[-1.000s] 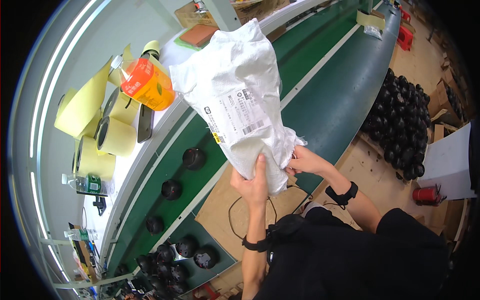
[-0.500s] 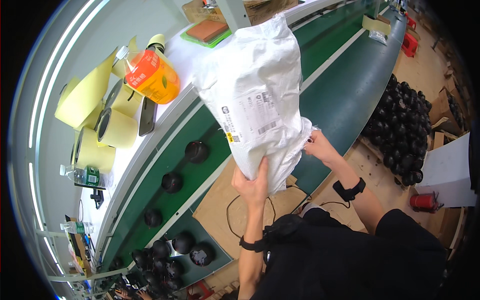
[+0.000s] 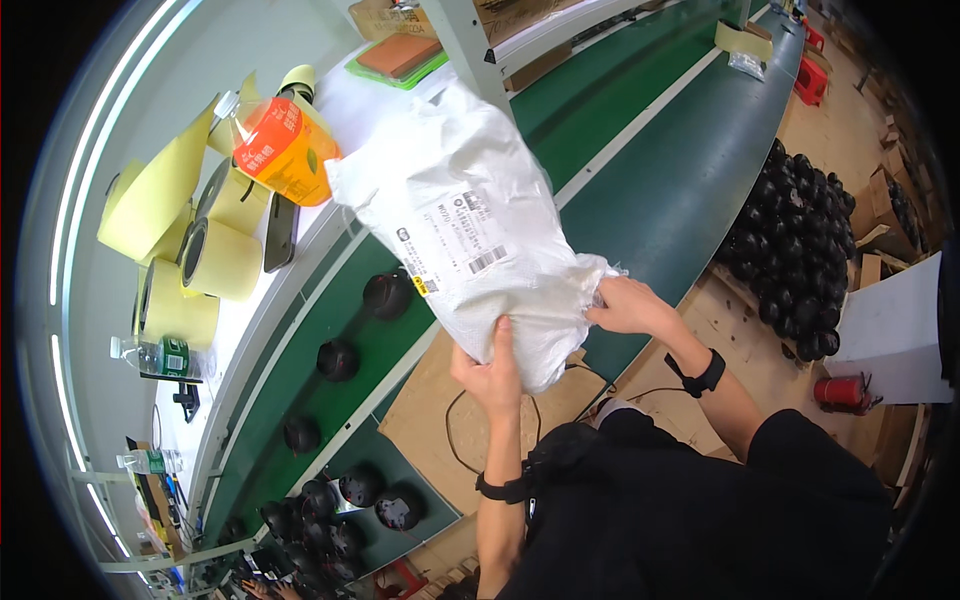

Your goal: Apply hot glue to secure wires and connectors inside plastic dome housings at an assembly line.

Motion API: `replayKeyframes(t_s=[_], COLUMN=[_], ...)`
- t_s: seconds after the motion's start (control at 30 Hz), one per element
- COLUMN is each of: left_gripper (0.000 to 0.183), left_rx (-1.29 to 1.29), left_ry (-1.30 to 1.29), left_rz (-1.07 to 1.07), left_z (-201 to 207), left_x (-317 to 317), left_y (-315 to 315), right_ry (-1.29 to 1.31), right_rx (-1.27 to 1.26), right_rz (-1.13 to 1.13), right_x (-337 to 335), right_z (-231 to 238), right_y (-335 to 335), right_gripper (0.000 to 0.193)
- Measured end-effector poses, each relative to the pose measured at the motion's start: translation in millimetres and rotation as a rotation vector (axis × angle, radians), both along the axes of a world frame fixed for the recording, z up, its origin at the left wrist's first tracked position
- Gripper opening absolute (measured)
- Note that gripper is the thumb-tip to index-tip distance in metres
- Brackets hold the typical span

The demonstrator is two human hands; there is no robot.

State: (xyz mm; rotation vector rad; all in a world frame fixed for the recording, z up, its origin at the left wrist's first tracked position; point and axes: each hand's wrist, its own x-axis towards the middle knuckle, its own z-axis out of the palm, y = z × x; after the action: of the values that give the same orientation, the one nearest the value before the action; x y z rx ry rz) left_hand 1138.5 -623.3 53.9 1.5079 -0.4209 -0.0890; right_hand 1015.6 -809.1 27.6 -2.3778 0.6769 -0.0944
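A white woven sack [image 3: 400,190] with a printed label hangs in front of me over the green conveyor, its bulk tilted up to the far left. My left hand [image 3: 488,372] is closed on its near lower edge, thumb on top of the fabric. At the gathered corner on the right, my right hand [image 3: 632,306] pinches the bunched material. What the sack contains is hidden. Below it, a flat piece of cardboard [image 3: 440,410] lies over the near bench edge with a dark cable looped across it.
Round black shells [image 3: 338,360] sit spaced along the green belt [image 3: 285,385]; more cluster at lower left. On the white shelf are yellow rolls [image 3: 222,258], an orange drink bottle [image 3: 285,150] and a phone [image 3: 281,232]. A heap of black shells [image 3: 785,245] and a fire extinguisher [image 3: 843,393] are at right.
The sack has swung left and lower, uncovering more of the bench and the metal post behind it. Both hands keep their hold; the right hand has turned flatter against the gathered corner.
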Motion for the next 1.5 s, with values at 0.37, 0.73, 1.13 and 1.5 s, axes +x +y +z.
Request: replayKeyframes(t_s=[0.37,0.73,1.13,1.5], left_gripper=[0.032,0.032,0.031,0.033], left_rx=[-0.134,-0.143,-0.114,-0.087], left_ry=[0.066,0.022,0.032,0.112], left_rz=[-0.022,0.026,0.018,0.020], left_z=[-10,-15,-2,23], left_x=[0,-4,-7,7], left_y=[2,5,-12,-78], right_ry=[-0.410,-0.640,-0.284,-0.831], right_rx=[0.422,0.496,0.572,-0.043], right_rz=[0.027,-0.199,-0.325,-0.335], right_x=[-12,-11,-111,-119], right_z=[-10,20,62,33], right_y=[-6,-3,28,81], right_gripper=[0.023,0.022,0.022,0.032])
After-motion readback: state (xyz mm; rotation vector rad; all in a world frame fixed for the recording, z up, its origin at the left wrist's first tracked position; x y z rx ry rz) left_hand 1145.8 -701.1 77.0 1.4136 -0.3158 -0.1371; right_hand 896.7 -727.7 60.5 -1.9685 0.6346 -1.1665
